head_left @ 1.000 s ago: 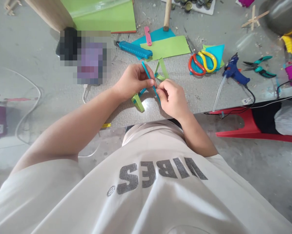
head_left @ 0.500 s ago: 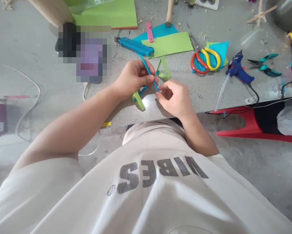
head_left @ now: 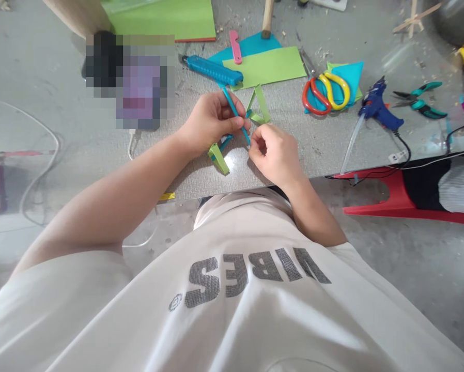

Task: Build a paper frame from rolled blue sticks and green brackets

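A narrow blue paper strip [head_left: 235, 110] is pinched between the thumb and fingers of my left hand [head_left: 218, 120]. My right hand [head_left: 273, 152] is closed at the strip's lower end, its thumb and forefinger pressed together there. Beyond the fingers stands a folded green paper triangle [head_left: 260, 106], close to the blue strip. Below my left hand is a folded green paper loop [head_left: 219, 159] with a bit of blue paper joined to it. How these green pieces connect to the strip is partly hidden by my fingers.
A blue utility knife [head_left: 212, 70], a pink folding knife [head_left: 235, 47] and green paper [head_left: 268, 68] lie ahead. To the right are scissors [head_left: 316, 96], a blue glue gun [head_left: 382, 107] and pliers [head_left: 421, 101]. A phone [head_left: 141, 95] with a white cable lies left.
My right thumb and forefinger have closed up at the strip's lower end. My left hand keeps its hold, and the whole view has shifted slightly.
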`<state>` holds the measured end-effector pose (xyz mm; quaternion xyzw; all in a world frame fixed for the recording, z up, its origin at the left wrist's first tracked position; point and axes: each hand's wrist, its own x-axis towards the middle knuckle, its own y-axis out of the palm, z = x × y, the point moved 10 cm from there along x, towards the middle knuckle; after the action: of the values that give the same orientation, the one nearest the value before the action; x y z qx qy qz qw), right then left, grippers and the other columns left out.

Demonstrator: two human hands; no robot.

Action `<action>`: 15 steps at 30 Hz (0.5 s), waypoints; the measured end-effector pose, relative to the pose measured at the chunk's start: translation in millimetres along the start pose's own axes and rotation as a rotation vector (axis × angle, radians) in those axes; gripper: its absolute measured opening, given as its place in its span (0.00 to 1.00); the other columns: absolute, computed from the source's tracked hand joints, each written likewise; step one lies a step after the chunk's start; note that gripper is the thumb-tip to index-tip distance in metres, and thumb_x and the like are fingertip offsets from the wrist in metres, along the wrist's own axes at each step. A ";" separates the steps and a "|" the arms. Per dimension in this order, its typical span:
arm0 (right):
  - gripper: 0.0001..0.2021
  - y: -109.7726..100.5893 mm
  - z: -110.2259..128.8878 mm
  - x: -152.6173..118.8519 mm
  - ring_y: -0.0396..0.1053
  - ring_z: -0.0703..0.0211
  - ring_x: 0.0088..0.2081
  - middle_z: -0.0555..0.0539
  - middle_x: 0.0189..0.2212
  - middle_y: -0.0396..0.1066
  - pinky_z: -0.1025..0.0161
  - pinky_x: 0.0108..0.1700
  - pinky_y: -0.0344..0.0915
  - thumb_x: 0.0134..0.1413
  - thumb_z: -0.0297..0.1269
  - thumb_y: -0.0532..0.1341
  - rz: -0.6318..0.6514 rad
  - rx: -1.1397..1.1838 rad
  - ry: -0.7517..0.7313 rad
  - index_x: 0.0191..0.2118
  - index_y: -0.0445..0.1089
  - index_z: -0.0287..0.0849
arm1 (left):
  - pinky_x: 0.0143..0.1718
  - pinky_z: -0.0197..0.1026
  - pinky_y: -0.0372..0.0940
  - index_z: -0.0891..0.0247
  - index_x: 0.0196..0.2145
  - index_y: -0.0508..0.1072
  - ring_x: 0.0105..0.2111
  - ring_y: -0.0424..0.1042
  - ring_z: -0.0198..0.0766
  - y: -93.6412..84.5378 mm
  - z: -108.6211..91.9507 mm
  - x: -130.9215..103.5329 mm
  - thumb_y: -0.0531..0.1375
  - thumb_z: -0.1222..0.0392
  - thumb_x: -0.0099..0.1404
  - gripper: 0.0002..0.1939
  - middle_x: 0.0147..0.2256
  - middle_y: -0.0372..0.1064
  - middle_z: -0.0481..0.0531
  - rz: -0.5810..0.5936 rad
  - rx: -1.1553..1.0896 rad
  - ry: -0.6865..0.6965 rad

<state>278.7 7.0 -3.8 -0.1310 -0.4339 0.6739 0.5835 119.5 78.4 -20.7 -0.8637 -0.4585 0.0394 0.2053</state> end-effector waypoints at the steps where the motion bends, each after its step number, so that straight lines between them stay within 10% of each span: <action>1: 0.04 -1.6 0.9 -0.5 0.78 0.51 0.43 0.46 0.43 0.81 0.53 0.48 0.74 0.78 0.33 0.67 -0.014 0.025 -0.016 0.46 0.74 0.50 | 0.60 0.68 0.81 0.51 0.64 0.82 0.56 0.83 0.56 -0.3 -0.7 -0.1 0.63 0.11 0.81 0.42 0.44 0.91 0.57 -0.005 -0.006 -0.001; 8: 0.21 -8.8 -11.9 -1.6 0.79 0.46 0.44 0.46 0.39 0.79 0.47 0.55 0.81 0.91 0.62 0.61 -0.053 0.164 0.030 0.53 0.79 0.51 | 0.60 0.70 0.84 0.47 0.54 0.85 0.57 0.84 0.58 -5.9 0.5 -0.7 0.75 0.15 0.71 0.36 0.45 0.90 0.54 -0.055 -0.151 -0.040; 15: 0.08 -0.6 -8.8 0.5 0.82 0.42 0.48 0.43 0.44 0.83 0.45 0.56 0.78 0.86 0.44 0.66 0.036 0.122 0.026 0.50 0.78 0.50 | 0.62 0.69 0.87 0.46 0.50 0.84 0.56 0.88 0.59 -8.1 8.2 -0.9 0.85 0.23 0.62 0.33 0.43 0.89 0.53 -0.113 -0.280 -0.088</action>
<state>284.9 11.2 -8.4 -0.1116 -0.3820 0.7079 0.5835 110.6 84.3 -25.1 -0.8543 -0.5158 0.0011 0.0646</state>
